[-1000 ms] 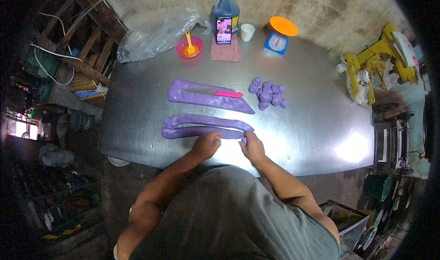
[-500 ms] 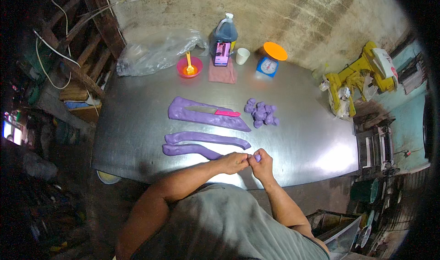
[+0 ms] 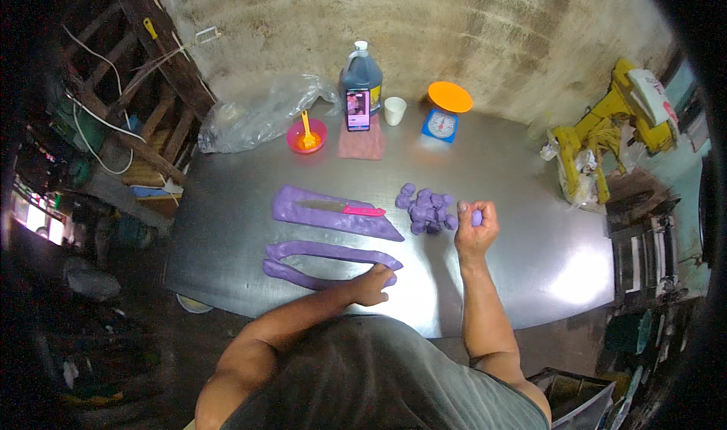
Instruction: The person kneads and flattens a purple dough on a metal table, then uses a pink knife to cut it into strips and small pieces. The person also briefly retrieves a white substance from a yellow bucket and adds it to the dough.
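My right hand [image 3: 475,235] is raised at the right of a pile of purple dough pieces [image 3: 430,210], its fingers closed round a small lump of purple dough [image 3: 476,218]. Nearer to me, my left hand [image 3: 369,286] grips the right end of the lower purple dough strip [image 3: 301,278], whose tip pokes out past the fingers. A second dough strip [image 3: 326,250] lies just beyond it. Farther back rests a wide slab of purple dough [image 3: 286,204], with a pink-handled knife [image 3: 363,211] lying flat across its top.
Along the back of the metal table [image 3: 522,203] stand a pink bowl [image 3: 316,143] with a yellow brush [image 3: 306,127], a phone [image 3: 358,112] against a dark jug [image 3: 363,70], a white cup [image 3: 394,111] and a blue scale [image 3: 440,125]. A plastic bag [image 3: 257,119] lies at the left.
My hands have moved apart. The right went up and rightward to the dough pile with its lump; the left stays low on the lower strip. The view has tilted slightly.
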{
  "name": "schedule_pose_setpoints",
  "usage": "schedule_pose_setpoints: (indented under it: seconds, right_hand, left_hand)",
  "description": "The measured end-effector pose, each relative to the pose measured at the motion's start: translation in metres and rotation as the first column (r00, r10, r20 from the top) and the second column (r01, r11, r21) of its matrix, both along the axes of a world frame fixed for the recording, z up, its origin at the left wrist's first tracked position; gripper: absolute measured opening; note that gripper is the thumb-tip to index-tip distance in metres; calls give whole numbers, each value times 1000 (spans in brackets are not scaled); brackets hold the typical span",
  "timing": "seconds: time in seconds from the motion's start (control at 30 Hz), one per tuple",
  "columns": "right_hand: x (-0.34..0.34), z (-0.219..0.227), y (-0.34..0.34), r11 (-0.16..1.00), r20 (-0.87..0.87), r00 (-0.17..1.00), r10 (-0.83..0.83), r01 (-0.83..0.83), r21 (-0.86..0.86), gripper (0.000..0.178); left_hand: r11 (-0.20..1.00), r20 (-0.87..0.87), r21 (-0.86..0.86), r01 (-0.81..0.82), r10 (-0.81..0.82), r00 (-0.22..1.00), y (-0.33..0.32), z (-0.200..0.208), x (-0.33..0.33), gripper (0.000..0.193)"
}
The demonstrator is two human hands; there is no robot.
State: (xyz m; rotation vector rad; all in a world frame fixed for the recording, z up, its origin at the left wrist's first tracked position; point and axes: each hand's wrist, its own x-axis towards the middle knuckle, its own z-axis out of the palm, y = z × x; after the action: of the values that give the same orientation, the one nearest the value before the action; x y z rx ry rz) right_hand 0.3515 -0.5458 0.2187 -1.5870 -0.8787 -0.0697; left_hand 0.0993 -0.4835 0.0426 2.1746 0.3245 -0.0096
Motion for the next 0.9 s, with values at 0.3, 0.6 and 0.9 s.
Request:
schedule_pose_setpoints:
  seconds: [0.3,0.6,0.9]
  right_hand:
    - [-33,-137,-21,581,-362,858,363,-512,-632,30]
    - [-90,-127,-34,545,-920,225,320,-838,-15,19]
    - [-93,-79,-40,626,-836,395,380,-776,-81,19]
  left_hand:
    - [969,-69,73,-237,242,968,-17,39,-19,32]
    - [858,203,-128,-497,514,834,-15,69,-26,62]
    - [948,264,-215,-236,289,920,18,63,-39,59]
